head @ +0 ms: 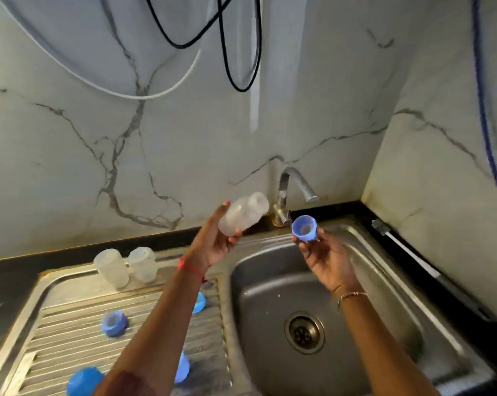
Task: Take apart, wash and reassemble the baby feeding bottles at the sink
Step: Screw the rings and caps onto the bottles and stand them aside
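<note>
My left hand (217, 244) grips a clear, empty bottle body (243, 214), tilted with its open neck pointing up and right, over the sink's back rim. My right hand (323, 254) holds a blue collar with its teat (305, 228), underside facing me, just below the tap. Two more clear bottle bodies (111, 267) (143, 264) stand on the back of the steel draining board (70, 338). Blue collars and caps lie on the board: one (114, 323) in the middle, one (198, 302) beside my left forearm, two (83, 381) (183, 367) near the front edge.
The steel basin (256, 310) with its drain (304, 332) lies under my right arm. A steel tap (287, 195) stands at the back, no water visible from it. A bottle brush (404, 247) lies along the right wall. Cables hang on the marble wall above.
</note>
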